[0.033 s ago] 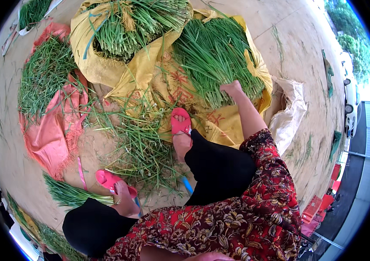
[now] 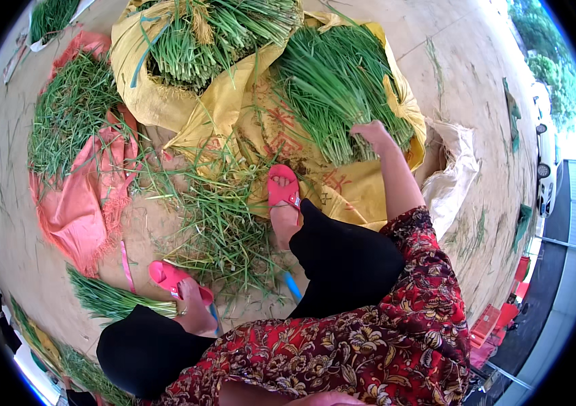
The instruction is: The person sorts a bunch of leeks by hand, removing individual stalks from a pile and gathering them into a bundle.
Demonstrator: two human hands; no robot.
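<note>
My right hand (image 2: 370, 134) reaches out over a spread pile of long green chives (image 2: 332, 64) on an opened yellow woven sack (image 2: 342, 196). Its fingers are closed round the pale stem ends of a few chives (image 2: 332, 101), whose leaves point up and left and look slightly blurred. Only a part of my left hand (image 2: 328, 399) shows at the lower edge, near my lap; its fingers are mostly cut off. A fuller yellow sack (image 2: 146, 91) with thick bundles of chives (image 2: 227, 40) stands just left of the pile.
Loose trimmed leaves (image 2: 227, 223) lie between my pink slippers (image 2: 283, 186). At left, a red sack (image 2: 85, 216) lies under more leaf scraps (image 2: 71, 115). A small chive bunch (image 2: 115, 298) rests by my left foot. A white sack (image 2: 453, 179) lies right of the pile.
My right hand has shifted slightly right, and the leaves of the chives in it have swung and stand out paler above the pile. My left hand has hardly moved.
</note>
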